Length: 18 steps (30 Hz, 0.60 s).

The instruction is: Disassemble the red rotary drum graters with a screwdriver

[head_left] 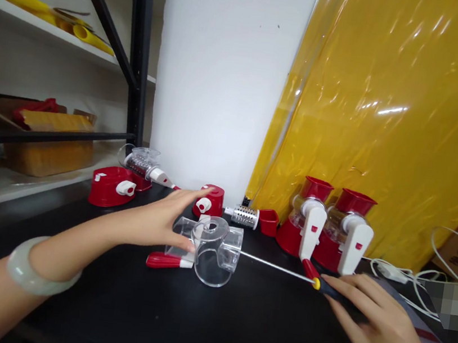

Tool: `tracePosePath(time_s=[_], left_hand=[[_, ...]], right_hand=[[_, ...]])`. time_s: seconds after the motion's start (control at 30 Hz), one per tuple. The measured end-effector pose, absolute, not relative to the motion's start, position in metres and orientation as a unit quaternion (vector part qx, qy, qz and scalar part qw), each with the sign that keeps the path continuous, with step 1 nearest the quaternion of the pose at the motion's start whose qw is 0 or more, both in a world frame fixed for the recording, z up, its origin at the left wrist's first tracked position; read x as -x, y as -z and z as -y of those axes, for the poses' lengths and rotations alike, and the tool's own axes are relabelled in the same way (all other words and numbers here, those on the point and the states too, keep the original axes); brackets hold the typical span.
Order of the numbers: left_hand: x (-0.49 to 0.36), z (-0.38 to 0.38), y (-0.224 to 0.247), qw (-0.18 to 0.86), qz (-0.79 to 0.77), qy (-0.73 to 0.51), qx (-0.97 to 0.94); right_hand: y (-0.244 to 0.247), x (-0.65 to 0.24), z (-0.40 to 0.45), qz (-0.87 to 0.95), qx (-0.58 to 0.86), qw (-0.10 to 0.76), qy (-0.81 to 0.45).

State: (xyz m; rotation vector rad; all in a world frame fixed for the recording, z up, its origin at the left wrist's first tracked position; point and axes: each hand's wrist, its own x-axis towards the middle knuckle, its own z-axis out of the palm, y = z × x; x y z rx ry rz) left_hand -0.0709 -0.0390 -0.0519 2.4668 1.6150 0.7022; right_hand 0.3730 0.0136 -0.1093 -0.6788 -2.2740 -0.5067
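Note:
My left hand (163, 216) is open, thumb and forefinger spread apart, at the left side of a clear plastic grater housing (212, 266). Its thumb overlaps the housing; I cannot tell whether it touches. In my right hand (379, 317) is the dark handle of a long screwdriver (277, 265) with a yellow collar, pinched between thumb and fingers. The metal shaft points left, its end meeting the housing's right side in view. A red crank handle (165, 261) with a white end lies beside the housing, below my left hand.
Behind stand a red grater base (109, 189), a smaller red base (210, 200), a metal grating drum (243, 216) and a red pusher (268, 221). Two assembled rotary graters (302, 221) are at the right, near white cables (418, 277) and a tablet-like device (424, 326). Shelves rise at the left.

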Motion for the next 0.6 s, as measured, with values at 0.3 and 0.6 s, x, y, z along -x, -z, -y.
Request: tracePosePath(time_s=[0.3, 0.6], left_hand=[[0.024, 0.027, 0.070, -0.048, -0.455, -0.207, -0.865], [0.025, 0.027, 0.084, -0.143, -0.468, -0.200, -0.849]], right_hand=[[0.110, -0.372, -0.011, 0.871, 0.257, 0.372, 0.192], [0.111, -0.378, -0.012, 0.782, 0.364, 0.506, -0.018]])
